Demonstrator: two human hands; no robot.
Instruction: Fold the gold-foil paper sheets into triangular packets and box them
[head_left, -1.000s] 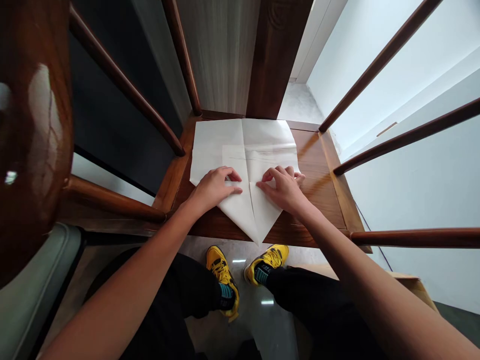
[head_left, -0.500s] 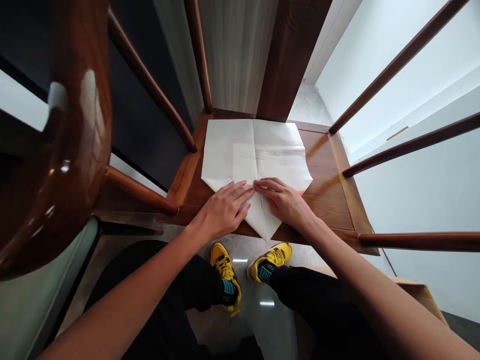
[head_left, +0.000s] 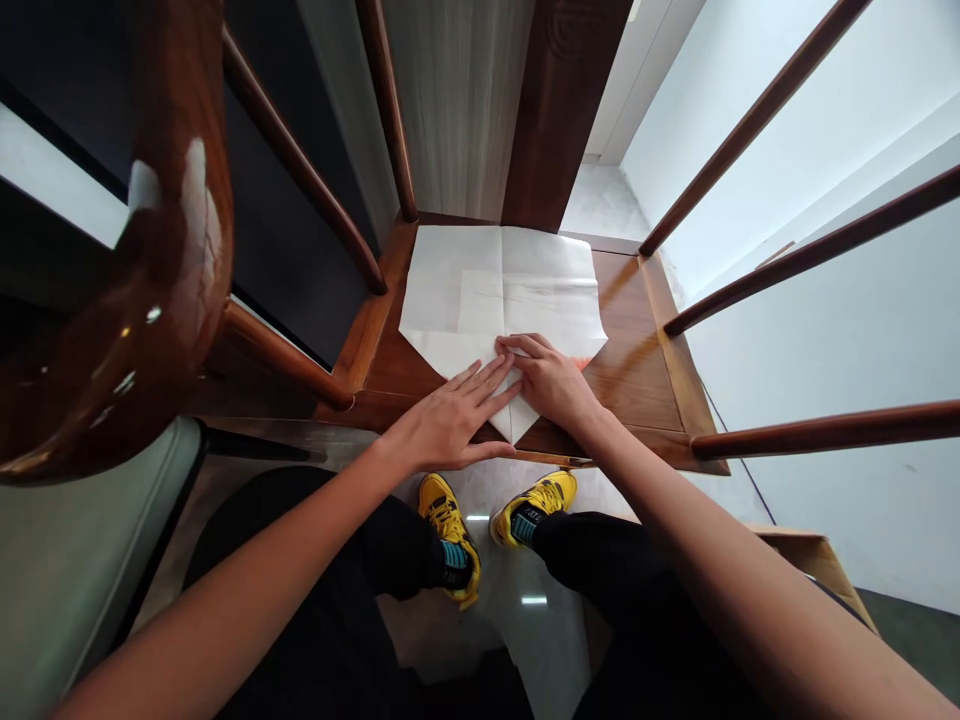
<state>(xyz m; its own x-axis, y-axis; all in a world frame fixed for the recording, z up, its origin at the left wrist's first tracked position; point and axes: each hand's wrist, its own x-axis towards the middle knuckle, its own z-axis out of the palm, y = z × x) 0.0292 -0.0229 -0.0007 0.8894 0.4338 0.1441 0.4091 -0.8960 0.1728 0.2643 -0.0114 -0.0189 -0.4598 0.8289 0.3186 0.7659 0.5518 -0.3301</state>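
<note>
A white sheet of paper (head_left: 450, 270) lies on the brown wooden chair seat (head_left: 637, 340). Creases run down its middle and across it, and its near corners are folded in to a point at the front. My left hand (head_left: 457, 415) rests on the near fold with fingers spread and thumb stretched toward the paper's tip. Beside it, my right hand (head_left: 547, 375) presses the paper near the centre crease, its fingers bent and close together. The fingertips of both hands nearly meet there. A bit of orange shows at the paper's right edge.
Wooden spindles (head_left: 750, 130) rise at the right, and a glossy curved armrest (head_left: 172, 250) is close on the left. A dark back slat (head_left: 562, 110) stands behind the paper. Below are yellow shoes (head_left: 450, 520) on the floor and a cardboard box (head_left: 810, 555) at lower right.
My left hand has spread its fingers and thumb over the near fold. The paper's pointed tip has drawn back from beyond the seat edge. My right hand stays by the centre crease.
</note>
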